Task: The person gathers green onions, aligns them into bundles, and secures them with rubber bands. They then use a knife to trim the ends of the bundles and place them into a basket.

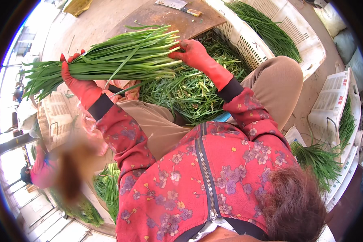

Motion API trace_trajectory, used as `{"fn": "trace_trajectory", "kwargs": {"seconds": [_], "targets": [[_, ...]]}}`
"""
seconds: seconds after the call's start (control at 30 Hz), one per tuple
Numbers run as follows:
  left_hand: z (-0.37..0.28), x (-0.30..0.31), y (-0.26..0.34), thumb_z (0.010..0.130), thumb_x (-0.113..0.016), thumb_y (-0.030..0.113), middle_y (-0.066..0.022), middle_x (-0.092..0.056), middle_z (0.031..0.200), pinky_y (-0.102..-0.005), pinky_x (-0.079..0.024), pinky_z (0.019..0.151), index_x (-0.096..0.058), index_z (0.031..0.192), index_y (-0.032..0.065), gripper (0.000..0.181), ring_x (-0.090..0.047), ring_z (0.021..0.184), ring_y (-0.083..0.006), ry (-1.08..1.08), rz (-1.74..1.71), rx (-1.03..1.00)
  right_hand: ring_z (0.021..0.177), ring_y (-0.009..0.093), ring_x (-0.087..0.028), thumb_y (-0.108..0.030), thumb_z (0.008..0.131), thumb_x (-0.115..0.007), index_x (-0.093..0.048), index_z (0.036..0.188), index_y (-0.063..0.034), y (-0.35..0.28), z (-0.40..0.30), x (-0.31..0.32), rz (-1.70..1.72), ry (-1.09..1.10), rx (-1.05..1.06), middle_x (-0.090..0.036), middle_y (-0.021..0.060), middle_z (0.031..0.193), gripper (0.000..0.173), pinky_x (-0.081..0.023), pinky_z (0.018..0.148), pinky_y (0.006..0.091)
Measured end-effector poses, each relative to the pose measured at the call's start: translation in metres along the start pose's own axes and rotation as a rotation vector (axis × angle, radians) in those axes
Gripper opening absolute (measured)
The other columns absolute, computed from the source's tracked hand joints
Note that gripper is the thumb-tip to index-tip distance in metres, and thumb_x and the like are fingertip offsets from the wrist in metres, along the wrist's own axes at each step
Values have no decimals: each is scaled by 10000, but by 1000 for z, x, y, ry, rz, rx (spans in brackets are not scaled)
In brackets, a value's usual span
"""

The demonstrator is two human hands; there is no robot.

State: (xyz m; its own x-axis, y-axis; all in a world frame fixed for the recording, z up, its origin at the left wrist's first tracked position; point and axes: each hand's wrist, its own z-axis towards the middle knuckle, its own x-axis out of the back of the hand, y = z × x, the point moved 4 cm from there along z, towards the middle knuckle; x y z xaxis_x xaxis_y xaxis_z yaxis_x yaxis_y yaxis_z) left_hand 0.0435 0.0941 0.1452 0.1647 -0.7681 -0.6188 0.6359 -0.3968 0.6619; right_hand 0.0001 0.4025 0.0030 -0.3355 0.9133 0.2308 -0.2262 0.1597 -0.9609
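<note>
A large bunch of garlic chives is held sideways in front of me, leaf tips to the left and pale stem ends to the right. My left hand, in a red rubber glove, cradles the leafy part, its thumb on the near side and fingertips showing beyond. At the stem ends, my right hand, gloved alike, pinches some stems between thumb and fingers. One loose leaf hangs across the bunch. Below lies a heap of chive trimmings, between my knees.
A cleaver rests on a brown board beyond the bunch. At the right, a white plastic crate holds more chives. Further crates and chive bunches stand on both sides. Another person is at the far left.
</note>
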Motion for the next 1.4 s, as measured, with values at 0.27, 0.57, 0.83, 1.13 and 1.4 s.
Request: {"fn": "trace_trajectory", "kwargs": {"seconds": [0.27, 0.57, 0.83, 1.13, 1.4], "targets": [[10, 40, 34, 800, -571, 255, -93, -622, 855, -484, -431, 918, -566, 1029, 62, 300, -578, 887, -277, 132, 132, -115, 832, 341, -620, -326, 745, -670, -661, 859, -21, 120, -23, 73, -1059, -411, -394, -649, 162, 878, 326, -479, 789, 384], [6, 39, 25, 850, -510, 313, -122, -627, 944, -448, -389, 966, -580, 1012, 1, 358, -568, 985, -276, 44, -24, 3, 954, 174, -579, -404, 809, -651, -414, 1310, -72, -33, 2, 1, 184, -90, 139, -620, 101, 1077, 646, -451, 826, 291], [-15, 10, 43, 831, -556, 290, -48, -618, 878, -405, -450, 853, -496, 1178, 111, 395, -557, 876, -241, 3, -29, -34, 756, 108, -593, -220, 848, -592, -605, 1003, -81, 43, 11, 74, -226, 2, -335, -657, 7, 870, 209, -472, 656, 243], [-16, -13, 29, 776, -621, 151, 17, -568, 812, -377, -430, 871, -545, 1156, 143, 387, -532, 842, -186, -132, -359, 94, 723, 47, -492, -324, 870, -595, -561, 1124, -96, -38, -5, 3, 447, -276, -15, -559, -50, 815, 343, -425, 649, 226], [-16, -11, 33, 836, -565, 184, -6, -560, 825, -426, -415, 919, -514, 1166, 71, 353, -533, 859, -201, -146, -218, -2, 665, 81, -560, -86, 888, -513, -630, 1015, -82, 18, 8, 72, 40, 161, 141, -644, 9, 836, 172, -452, 589, 198]]}}
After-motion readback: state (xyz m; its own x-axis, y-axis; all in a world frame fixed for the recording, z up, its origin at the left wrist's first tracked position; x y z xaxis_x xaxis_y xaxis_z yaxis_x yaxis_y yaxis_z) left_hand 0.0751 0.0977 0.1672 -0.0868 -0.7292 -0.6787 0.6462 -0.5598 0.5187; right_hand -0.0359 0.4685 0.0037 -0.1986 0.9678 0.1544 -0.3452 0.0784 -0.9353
